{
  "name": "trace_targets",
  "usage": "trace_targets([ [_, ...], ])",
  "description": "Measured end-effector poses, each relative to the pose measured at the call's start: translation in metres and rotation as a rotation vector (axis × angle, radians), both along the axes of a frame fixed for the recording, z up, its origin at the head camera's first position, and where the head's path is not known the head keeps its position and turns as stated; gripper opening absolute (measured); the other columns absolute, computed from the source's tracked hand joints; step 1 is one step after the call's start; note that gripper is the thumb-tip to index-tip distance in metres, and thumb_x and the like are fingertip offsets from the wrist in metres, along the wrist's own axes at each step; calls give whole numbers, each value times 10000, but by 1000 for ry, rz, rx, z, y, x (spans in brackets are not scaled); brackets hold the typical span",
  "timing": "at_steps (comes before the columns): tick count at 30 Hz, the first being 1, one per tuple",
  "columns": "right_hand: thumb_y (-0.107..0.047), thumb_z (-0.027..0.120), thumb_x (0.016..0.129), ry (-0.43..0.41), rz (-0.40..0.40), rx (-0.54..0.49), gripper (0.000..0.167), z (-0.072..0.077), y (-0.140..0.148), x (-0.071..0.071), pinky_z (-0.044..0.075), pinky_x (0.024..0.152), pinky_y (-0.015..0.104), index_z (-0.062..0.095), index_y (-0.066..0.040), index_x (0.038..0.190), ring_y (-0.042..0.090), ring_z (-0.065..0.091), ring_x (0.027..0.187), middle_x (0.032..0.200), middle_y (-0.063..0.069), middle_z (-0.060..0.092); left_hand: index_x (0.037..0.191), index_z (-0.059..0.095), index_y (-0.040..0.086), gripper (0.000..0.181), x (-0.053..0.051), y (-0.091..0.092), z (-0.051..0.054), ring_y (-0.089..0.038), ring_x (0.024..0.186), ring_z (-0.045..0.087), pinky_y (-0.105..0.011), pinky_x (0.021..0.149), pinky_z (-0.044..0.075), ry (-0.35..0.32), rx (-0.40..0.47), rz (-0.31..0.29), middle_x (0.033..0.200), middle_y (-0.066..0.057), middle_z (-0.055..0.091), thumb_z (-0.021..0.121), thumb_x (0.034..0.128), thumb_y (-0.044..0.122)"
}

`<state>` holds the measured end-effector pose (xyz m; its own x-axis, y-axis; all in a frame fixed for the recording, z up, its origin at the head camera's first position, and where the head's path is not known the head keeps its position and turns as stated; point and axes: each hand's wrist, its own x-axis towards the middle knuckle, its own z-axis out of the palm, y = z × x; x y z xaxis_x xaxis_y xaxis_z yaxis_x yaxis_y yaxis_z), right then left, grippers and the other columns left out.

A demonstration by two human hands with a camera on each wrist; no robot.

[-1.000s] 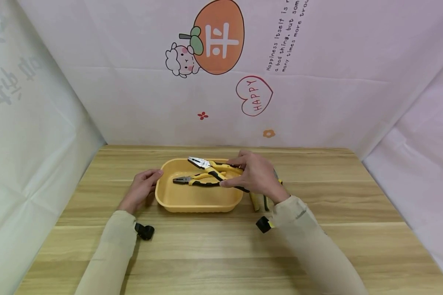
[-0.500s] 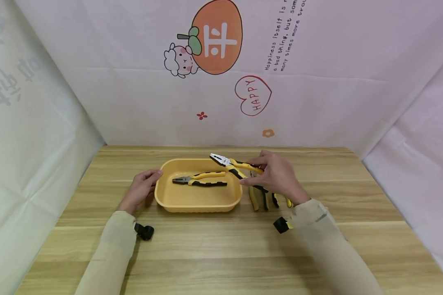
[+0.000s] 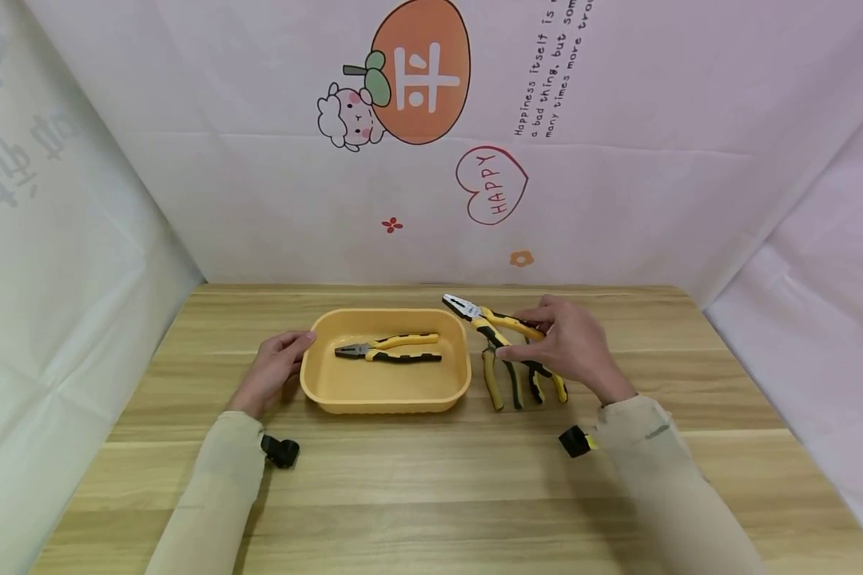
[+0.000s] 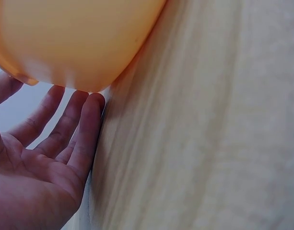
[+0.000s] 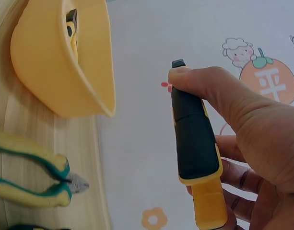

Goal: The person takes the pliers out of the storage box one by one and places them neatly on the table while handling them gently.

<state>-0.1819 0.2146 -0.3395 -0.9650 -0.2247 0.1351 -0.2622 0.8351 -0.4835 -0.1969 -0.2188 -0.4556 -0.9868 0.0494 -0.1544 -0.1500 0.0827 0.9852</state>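
Note:
My left hand (image 3: 279, 363) is at the left end of a yellow plastic basin (image 3: 384, 406). In the left wrist view its nearly straight fingers (image 4: 90, 120) touch the basin's outer wall. Combination pliers (image 3: 403, 358) with yellow-black handles lie inside the basin. To the right, my right hand (image 3: 578, 339) holds other combination pliers (image 3: 492, 329) by their handles in the air, jaws toward the upper left. Its thumb presses a handle of these pliers (image 5: 197, 139) in the right wrist view. Below them, green-and-yellow pliers (image 3: 494, 383) lie on the table, partly covered.
Another pair of pliers (image 3: 561, 389) with yellow-black handles lies on the wooden table (image 3: 417, 479) beside the green-and-yellow ones, mostly hidden by the right hand. A printed white cloth (image 3: 295, 208) hangs behind the table's far edge.
The right hand has carried its pliers rightward from over the basin to above the pliers on the table. The left hand has stayed at the basin's end.

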Motion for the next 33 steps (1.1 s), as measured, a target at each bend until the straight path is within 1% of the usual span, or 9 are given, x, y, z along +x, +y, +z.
trace_targets([
  [3, -483, 929, 697, -11, -16, 4, 668, 1, 8, 1, 392, 553, 328, 757, -105, 1220, 204, 505, 691, 830, 20, 578, 1415, 493, -95, 589, 0, 0, 0, -68, 980, 657, -220, 845, 561, 3, 3, -1, 1325, -219, 564, 554, 1063, 373],
  [9, -608, 899, 662, -6, -45, 1, 760, 2, 25, 3, 372, 558, 327, 760, -104, 1214, 210, 498, 701, 828, 26, 579, 1415, 495, -93, 601, 0, 0, -1, -65, 991, 656, -220, 853, 559, 3, -4, -16, 1340, -240, 557, 550, 1061, 389],
  [16, -541, 905, 706, -2, -63, 8, 707, 1, 44, 6, 390, 559, 322, 754, -72, 1213, 210, 504, 710, 844, 35, 591, 1437, 482, -81, 617, 2, 0, 2, -69, 1003, 655, -218, 849, 559, 3, -11, -25, 1381, -266, 531, 551, 1058, 401],
  [18, -552, 898, 710, -3, -68, 19, 710, 1, 48, 7, 396, 561, 322, 753, -72, 1214, 210, 509, 717, 845, 35, 587, 1438, 481, -78, 615, 2, 0, 2, -72, 1001, 657, -219, 847, 560, 1, -8, -25, 1379, -263, 532, 550, 1058, 400],
  [22, -554, 888, 722, -4, -75, 41, 705, 0, 57, 8, 403, 569, 324, 752, -70, 1216, 208, 523, 737, 835, 31, 573, 1438, 480, -77, 615, 2, 0, 2, -76, 997, 659, -221, 845, 561, -2, -5, -22, 1367, -254, 541, 549, 1059, 402],
  [26, -505, 903, 728, 7, -90, 48, 661, -3, 65, 9, 403, 571, 324, 757, -74, 1208, 213, 520, 732, 810, 28, 559, 1430, 486, -83, 609, 1, 0, 0, -73, 992, 659, -222, 846, 561, -2, -5, -19, 1358, -256, 545, 547, 1061, 398],
  [29, -505, 899, 733, 17, -97, 44, 656, -5, 70, 10, 403, 570, 325, 757, -72, 1206, 217, 510, 719, 804, 32, 555, 1428, 490, -83, 606, 1, 0, 0, -68, 987, 658, -221, 844, 561, -3, -10, -15, 1355, -255, 548, 546, 1061, 397],
  [33, -577, 868, 739, 17, -111, 43, 715, -7, 75, 11, 404, 570, 322, 749, -57, 1215, 218, 504, 723, 821, 40, 559, 1429, 493, -78, 605, 1, 0, 1, -66, 981, 655, -221, 840, 561, -4, -16, -10, 1352, -248, 552, 549, 1059, 398],
])
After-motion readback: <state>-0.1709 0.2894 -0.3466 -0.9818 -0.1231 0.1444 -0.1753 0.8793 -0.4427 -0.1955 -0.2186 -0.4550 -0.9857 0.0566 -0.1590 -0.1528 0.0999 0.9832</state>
